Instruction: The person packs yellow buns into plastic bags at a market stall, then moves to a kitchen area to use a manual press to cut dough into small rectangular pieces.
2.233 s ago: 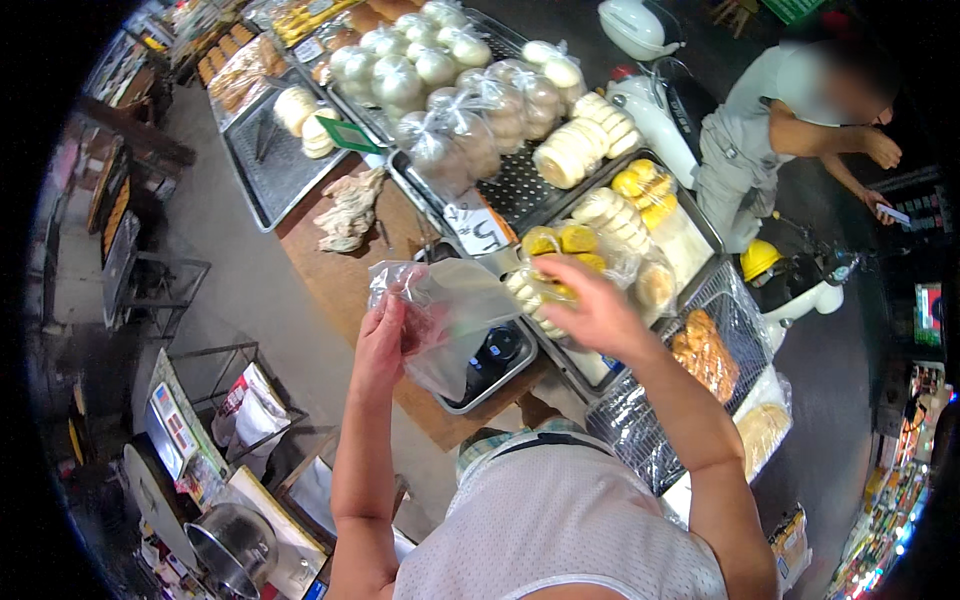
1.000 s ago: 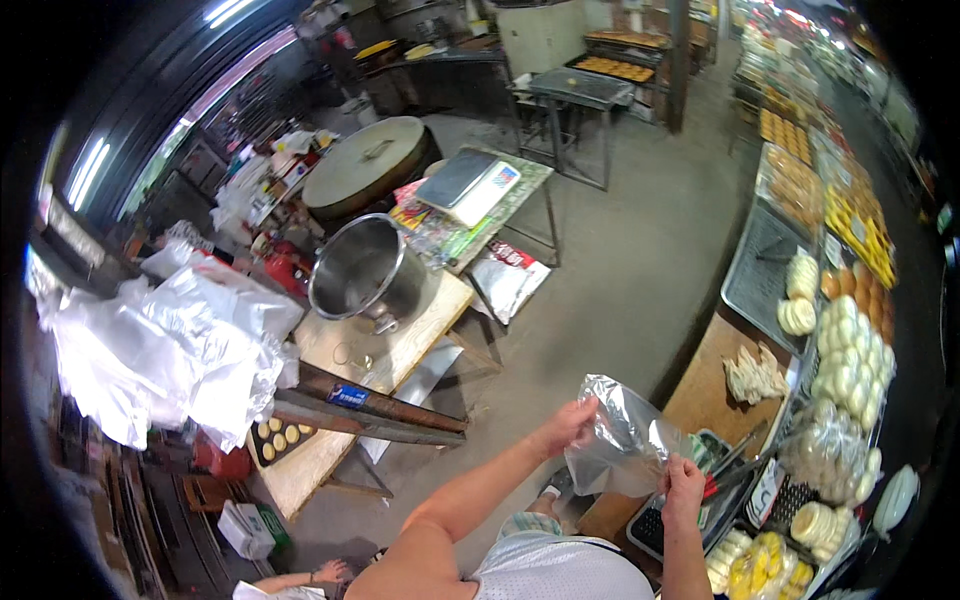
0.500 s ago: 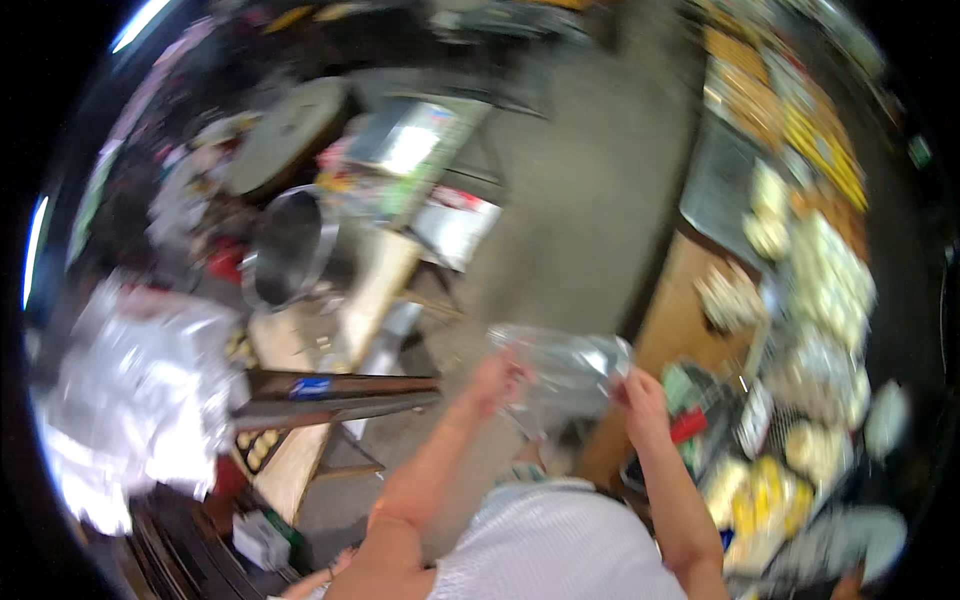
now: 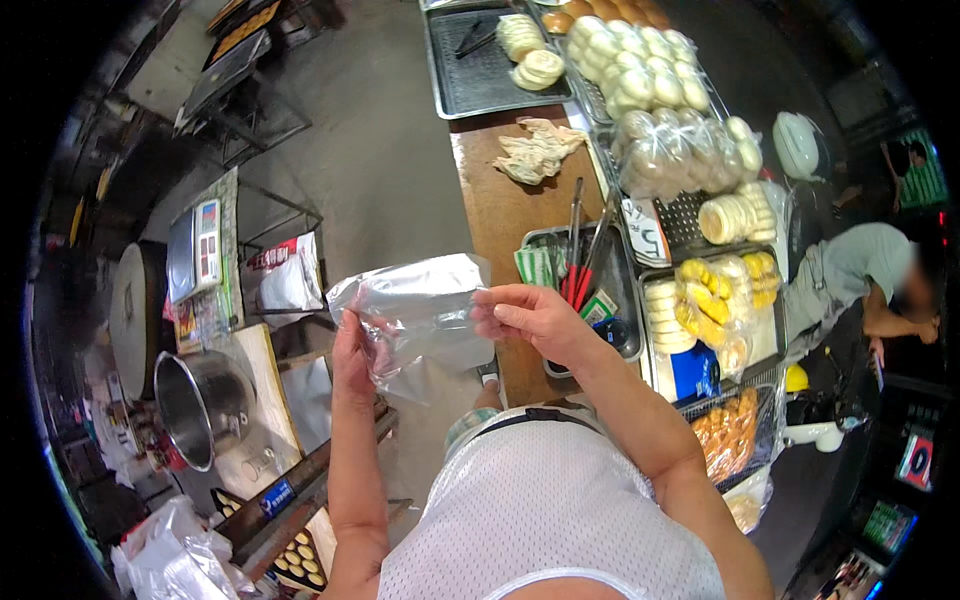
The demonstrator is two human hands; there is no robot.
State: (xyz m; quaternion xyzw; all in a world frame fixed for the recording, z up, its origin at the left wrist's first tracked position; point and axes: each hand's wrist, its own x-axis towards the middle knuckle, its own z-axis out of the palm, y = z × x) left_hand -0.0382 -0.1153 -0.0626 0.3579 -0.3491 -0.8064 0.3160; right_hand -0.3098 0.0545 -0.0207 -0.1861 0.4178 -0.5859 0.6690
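Note:
A clear plastic bag (image 4: 425,305) is stretched between my two hands in front of my body, and it looks flat. My left hand (image 4: 352,352) grips its left side, with the thumb up and the other fingers showing blurred through the film. On the opposite side my right hand (image 4: 532,315) pinches the edge between thumb and fingers. To the right of that hand, a dark tray (image 4: 632,345) holds tongs with red handles (image 4: 577,285) and small packets.
White buns (image 4: 640,65), bagged buns (image 4: 675,150) and yellow buns (image 4: 710,300) fill the right-hand counter. A crumpled cloth or bag (image 4: 540,152) lies on the wooden board. At left stand a steel pot (image 4: 205,400) and a scale (image 4: 195,250). Another person (image 4: 860,270) bends over at far right.
My view has swung to the right, bringing the bun counter nearer the middle. The plastic bag stays in both hands, now higher and left in view.

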